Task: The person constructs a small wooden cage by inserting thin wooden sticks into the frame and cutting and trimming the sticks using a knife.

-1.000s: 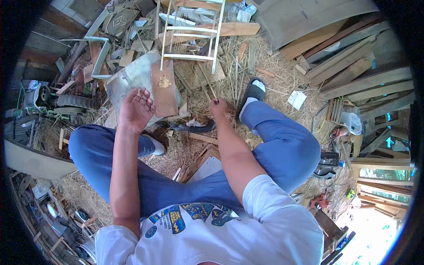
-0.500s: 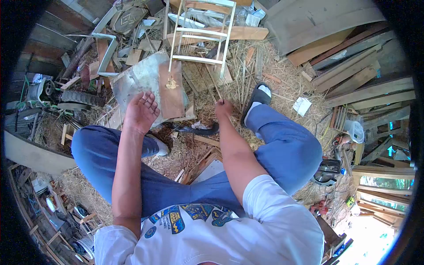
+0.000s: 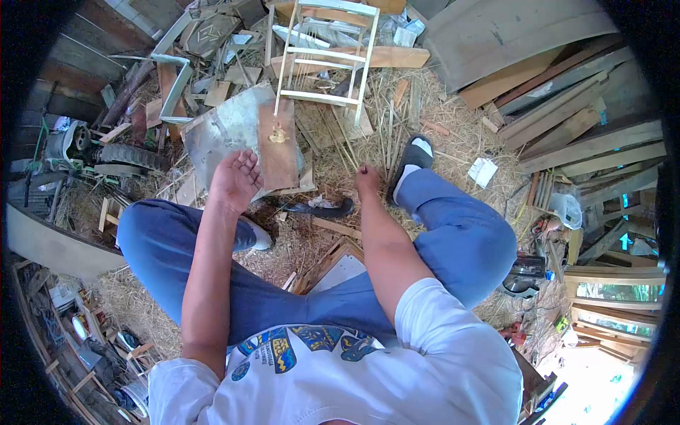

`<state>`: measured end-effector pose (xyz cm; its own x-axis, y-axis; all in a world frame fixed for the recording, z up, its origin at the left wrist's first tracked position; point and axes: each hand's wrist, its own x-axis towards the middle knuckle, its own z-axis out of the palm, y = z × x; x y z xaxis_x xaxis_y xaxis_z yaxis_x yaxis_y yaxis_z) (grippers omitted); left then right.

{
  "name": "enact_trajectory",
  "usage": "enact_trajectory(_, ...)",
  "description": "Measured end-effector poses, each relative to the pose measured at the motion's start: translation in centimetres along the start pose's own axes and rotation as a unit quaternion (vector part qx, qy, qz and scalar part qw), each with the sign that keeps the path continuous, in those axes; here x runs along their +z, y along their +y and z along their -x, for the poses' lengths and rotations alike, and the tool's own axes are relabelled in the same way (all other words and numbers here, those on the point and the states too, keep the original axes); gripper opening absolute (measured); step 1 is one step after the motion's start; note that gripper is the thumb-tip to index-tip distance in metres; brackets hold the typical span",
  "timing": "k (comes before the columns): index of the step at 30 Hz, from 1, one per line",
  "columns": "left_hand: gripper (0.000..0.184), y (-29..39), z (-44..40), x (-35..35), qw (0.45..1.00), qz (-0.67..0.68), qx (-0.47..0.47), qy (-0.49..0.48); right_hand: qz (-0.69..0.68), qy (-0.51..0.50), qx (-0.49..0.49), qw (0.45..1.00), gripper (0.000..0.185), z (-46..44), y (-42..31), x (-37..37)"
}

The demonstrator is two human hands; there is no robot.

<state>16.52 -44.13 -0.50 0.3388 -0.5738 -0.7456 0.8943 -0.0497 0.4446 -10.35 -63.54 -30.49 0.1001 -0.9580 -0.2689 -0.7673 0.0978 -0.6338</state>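
Observation:
My left hand (image 3: 237, 182) is held palm up with its fingers loosely bent and apart, above the board (image 3: 225, 126) with a pale grey part and a brown part. Nothing lies in that palm. My right hand (image 3: 367, 183) is closed, beside my raised foot in a dark sandal (image 3: 411, 164). Whatever its fingers pinch is too small to make out. Thin wooden strips (image 3: 345, 145) run through the straw just in front of it. Between my legs lies a dark curved object (image 3: 322, 208), its kind unclear, near a wooden frame (image 3: 330, 263) with a pale panel.
A pale wooden rack with rungs (image 3: 322, 62) stands ahead. Stacked planks (image 3: 567, 131) lie at right, below a large grey sheet (image 3: 520, 39). A wheeled machine (image 3: 78, 149) stands at left. White paper (image 3: 483, 171) and a clear plastic container (image 3: 567, 210) lie on the straw-covered floor.
My right hand has shifted slightly right and toward me, still closed. My left hand has moved a little to the right, fingers still loosely bent. The view has shifted slightly.

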Motion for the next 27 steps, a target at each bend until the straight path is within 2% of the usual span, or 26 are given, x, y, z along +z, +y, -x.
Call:
enact_trajectory(1, 0.021, -0.1, 0.0, 0.4, 1.000, -0.011, -0.001, -0.007, 0.000, -0.008, 0.045, 0.999, 0.024, 0.3, 0.5, -0.6)
enact_trajectory(2, 0.021, -0.3, 0.0, 0.8, 1.000, -0.011, -0.004, -0.009, 0.002, -0.006, 0.046, 0.999, 0.024, 0.6, 0.8, -0.9)
enact_trajectory(4, 0.022, -0.7, 0.0, 1.7, 1.000, -0.022, 0.006, -0.011, -0.035, 0.094, 0.161, 0.982, 0.024, 1.2, 1.2, -1.7)
enact_trajectory(8, 0.021, -1.1, 0.0, 2.0, 0.999, -0.038, -0.002, -0.038, -0.080, 0.156, 0.169, 0.970, 0.026, 3.0, 1.8, -4.4)
enact_trajectory(10, 0.021, -1.4, -0.1, 2.2, 0.999, -0.027, -0.011, -0.029, -0.005, 0.273, 0.177, 0.946, 0.021, 3.2, 2.3, -4.9)
enact_trajectory(11, 0.021, -1.5, -0.2, 2.3, 0.999, -0.029, -0.013, -0.033, -0.006, 0.277, 0.179, 0.944, 0.021, 3.5, 2.6, -5.1)
enact_trajectory(13, 0.020, -1.6, -0.2, 2.5, 0.999, -0.039, -0.017, -0.024, -0.020, 0.370, 0.282, 0.885, 0.013, 4.7, 1.0, -6.7)
enact_trajectory(14, 0.020, -1.6, -0.2, 2.7, 0.999, -0.040, -0.017, -0.026, -0.020, 0.372, 0.282, 0.884, 0.013, 4.6, 0.6, -7.2)
enact_trajectory(16, 0.020, -1.7, -0.2, 2.9, 0.999, -0.044, -0.014, -0.013, -0.033, 0.403, 0.362, 0.840, 0.008, 3.8, 1.7, -7.3)
enact_trajectory(17, 0.020, -1.7, -0.2, 3.0, 0.999, -0.044, -0.014, -0.015, -0.035, 0.404, 0.361, 0.840, 0.008, 3.3, 2.4, -7.1)
enact_trajectory(18, 0.020, -1.8, -0.4, 2.9, 0.999, -0.048, -0.011, -0.015, -0.029, 0.344, 0.234, 0.909, 0.009, 2.7, 4.0, -6.1)
enact_trajectory(19, 0.020, -1.7, -0.3, 3.0, 0.998, -0.053, -0.009, -0.015, -0.022, 0.276, 0.102, 0.956, 0.012, 2.5, 4.2, -5.8)
enact_trajectory(20, 0.020, -1.7, -0.4, 3.0, 0.998, -0.055, -0.008, -0.016, -0.024, 0.277, 0.103, 0.955, 0.012, 2.0, 4.2, -5.3)
enact_trajectory(22, 0.024, -1.8, -0.3, 3.4, 0.997, -0.072, 0.014, -0.011, -0.017, 0.125, -0.025, 0.992, 0.016, 1.3, 1.6, -5.5)
enact_trajectory(23, 0.024, -1.8, -0.3, 3.3, 0.997, -0.074, 0.014, -0.009, -0.018, 0.124, -0.024, 0.992, 0.016, 1.2, 0.1, -5.9)
enact_trajectory(25, 0.020, -1.8, -0.6, 3.1, 0.996, -0.087, 0.003, 0.000, 0.014, 0.117, 0.065, 0.991, 0.018, 0.6, -1.8, -6.4)
enact_trajectory(27, 0.023, -2.2, -1.0, 2.6, 0.995, -0.100, 0.006, -0.007, 0.006, 0.113, 0.074, 0.991, 0.018, -0.9, -1.6, -6.1)
